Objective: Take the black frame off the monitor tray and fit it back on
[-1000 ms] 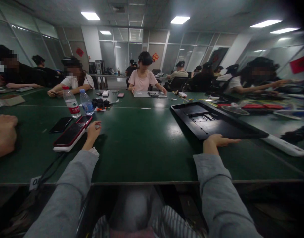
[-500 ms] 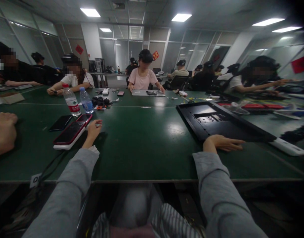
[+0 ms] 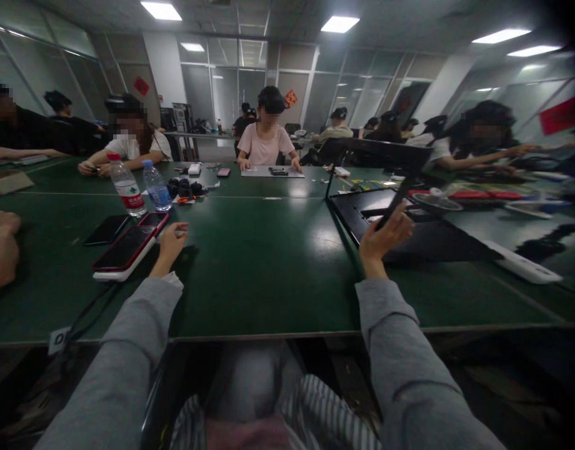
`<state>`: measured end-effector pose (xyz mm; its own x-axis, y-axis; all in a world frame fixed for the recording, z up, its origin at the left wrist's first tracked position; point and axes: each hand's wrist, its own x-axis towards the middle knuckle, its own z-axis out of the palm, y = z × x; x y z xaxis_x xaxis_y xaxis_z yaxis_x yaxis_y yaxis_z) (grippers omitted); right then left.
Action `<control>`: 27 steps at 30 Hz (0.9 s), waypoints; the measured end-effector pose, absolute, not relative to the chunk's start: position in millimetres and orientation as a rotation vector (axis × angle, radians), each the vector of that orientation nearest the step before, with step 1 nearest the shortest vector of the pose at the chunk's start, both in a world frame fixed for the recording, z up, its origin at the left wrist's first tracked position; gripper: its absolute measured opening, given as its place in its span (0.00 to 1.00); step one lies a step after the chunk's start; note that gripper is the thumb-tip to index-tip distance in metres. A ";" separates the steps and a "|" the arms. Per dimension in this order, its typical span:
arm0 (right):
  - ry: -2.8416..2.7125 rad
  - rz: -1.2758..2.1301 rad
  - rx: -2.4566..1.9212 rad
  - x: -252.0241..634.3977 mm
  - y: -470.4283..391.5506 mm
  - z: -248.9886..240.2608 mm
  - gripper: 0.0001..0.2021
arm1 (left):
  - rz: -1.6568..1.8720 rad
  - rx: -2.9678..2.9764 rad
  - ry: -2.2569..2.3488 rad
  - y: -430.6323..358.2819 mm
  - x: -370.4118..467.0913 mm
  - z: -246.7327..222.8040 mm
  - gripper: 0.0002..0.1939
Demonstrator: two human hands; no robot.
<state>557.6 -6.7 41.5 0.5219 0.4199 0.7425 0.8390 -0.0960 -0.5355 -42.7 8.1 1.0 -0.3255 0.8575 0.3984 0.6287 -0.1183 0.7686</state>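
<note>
My right hand [image 3: 387, 236] is closed around one side of a thin black rectangular frame [image 3: 404, 186], which stands tilted up. Beneath it, a flat black panel [image 3: 440, 240] with lighter cut-outs lies on the green table [image 3: 264, 269]. One far corner of the frame appears to meet the panel's left edge. My left hand [image 3: 171, 244] rests on the table, its fingers curled in a pinch; anything between them is too small to name. Beside it lies a red-edged phone [image 3: 128, 247] on a white block [image 3: 123, 275].
Two bottles, one red-capped [image 3: 128, 190] and one blue-capped [image 3: 157, 190], stand past the phones. A dark phone [image 3: 107, 230] lies to the left. A white power strip [image 3: 526, 265] sits right of the panel. Across the table a person in pink [image 3: 266, 140] handles a flat board.
My right hand has turned up from beside the panel and now grips the black frame, raised from the panel. The left hand stays put; the view has shifted slightly.
</note>
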 end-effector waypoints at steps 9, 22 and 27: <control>-1.342 -0.060 -1.447 503.0 -11.8 55.2 0.38 | 1.518 1.646 1.878 18.9 -49.2 -9.7 0.21; -1.408 0.231 -1.446 509.8 36.4 9.2 0.33 | 1.503 1.534 1.819 15.7 -37.6 -3.9 0.24; -1.491 0.409 -1.608 514.4 45.7 2.0 0.44 | 1.295 1.629 1.988 15.8 -46.0 -11.0 0.16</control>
